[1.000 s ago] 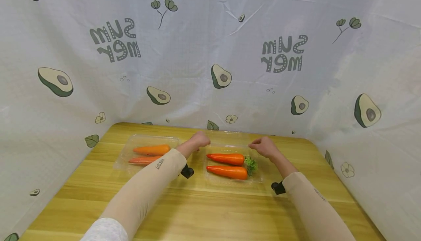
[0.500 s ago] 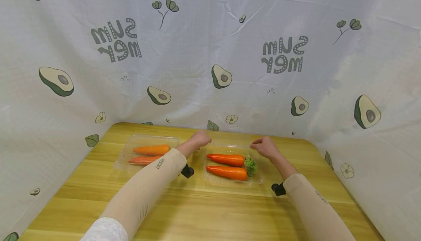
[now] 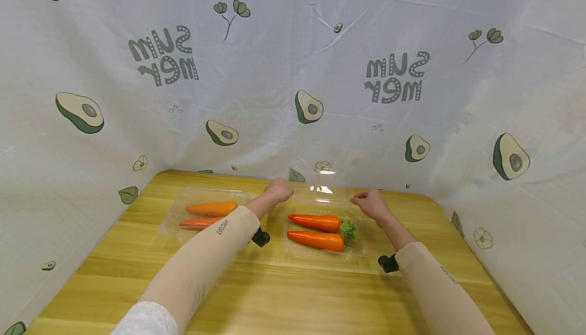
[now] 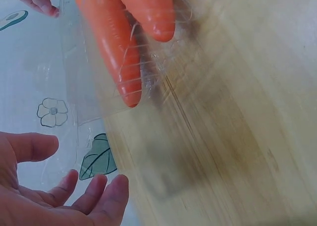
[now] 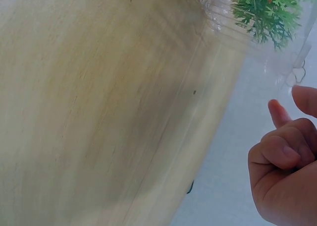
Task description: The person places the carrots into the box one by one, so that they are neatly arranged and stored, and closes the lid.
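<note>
Two orange carrots [image 3: 315,240] with green tops [image 3: 349,232] lie in a clear plastic clamshell box [image 3: 361,251]. Its transparent lid [image 3: 322,193] is raised at the back, tilted against the curtain. My left hand [image 3: 278,190] is at the lid's left edge; in the left wrist view its thumb [image 4: 37,146] and loosely bent fingers [image 4: 101,198] stand apart. At the lid's right edge, my right hand [image 3: 371,204] pinches with thumb and index finger, its other fingers curled in the right wrist view.
Another clear box [image 3: 171,218] with two carrots [image 3: 211,208] stands to the left, partly behind my left forearm. The wooden table [image 3: 293,294] ends at a white curtain [image 3: 265,70] printed with avocados. A black wrist camera [image 3: 388,263] sits on the right wrist.
The lid has tilted up higher at the back, its far edge rising against the curtain. My right hand has shifted slightly right; my left hand has barely moved. The carrots stay put.
</note>
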`<state>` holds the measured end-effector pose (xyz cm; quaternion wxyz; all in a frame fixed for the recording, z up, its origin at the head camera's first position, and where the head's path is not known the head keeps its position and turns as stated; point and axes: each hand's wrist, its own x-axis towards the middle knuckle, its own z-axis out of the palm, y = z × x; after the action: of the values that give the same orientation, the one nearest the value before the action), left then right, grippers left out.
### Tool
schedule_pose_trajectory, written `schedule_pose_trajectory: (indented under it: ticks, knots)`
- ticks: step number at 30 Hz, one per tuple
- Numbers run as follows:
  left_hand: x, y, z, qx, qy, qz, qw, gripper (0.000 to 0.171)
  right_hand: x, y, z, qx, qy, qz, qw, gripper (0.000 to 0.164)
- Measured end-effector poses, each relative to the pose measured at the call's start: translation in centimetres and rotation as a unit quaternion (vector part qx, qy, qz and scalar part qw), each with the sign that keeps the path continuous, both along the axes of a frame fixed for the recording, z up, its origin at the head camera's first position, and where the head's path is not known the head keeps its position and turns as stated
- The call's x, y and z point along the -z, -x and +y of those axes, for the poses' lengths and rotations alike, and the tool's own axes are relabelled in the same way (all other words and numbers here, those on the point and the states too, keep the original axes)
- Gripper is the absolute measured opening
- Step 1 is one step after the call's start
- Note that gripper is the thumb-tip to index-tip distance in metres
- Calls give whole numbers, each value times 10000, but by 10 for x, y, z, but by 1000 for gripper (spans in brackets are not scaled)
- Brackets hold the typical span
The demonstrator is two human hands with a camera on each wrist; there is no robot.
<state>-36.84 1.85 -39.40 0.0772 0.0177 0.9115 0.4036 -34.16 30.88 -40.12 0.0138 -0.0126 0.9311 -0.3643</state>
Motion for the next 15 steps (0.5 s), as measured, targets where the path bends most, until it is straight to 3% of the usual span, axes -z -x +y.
schedule_pose_trajectory:
  ticks: [4,5,10,15]
  knots:
    - [-2,3,1,-133,8,164,9998,7,-1,0,1,49,-58,140,9999,43]
    - [-3,4,1,-176,-3,166,9997,7,-1,0,2,67,-92,178,9998,43]
    - [-3,7,2,-237,16,239,9994,39,-2,1,3,113,-188,152,9996,45]
    - [-4,8,1,-172,-128,206,9996,49,-3,1,3,143,-160,42,9998,46]
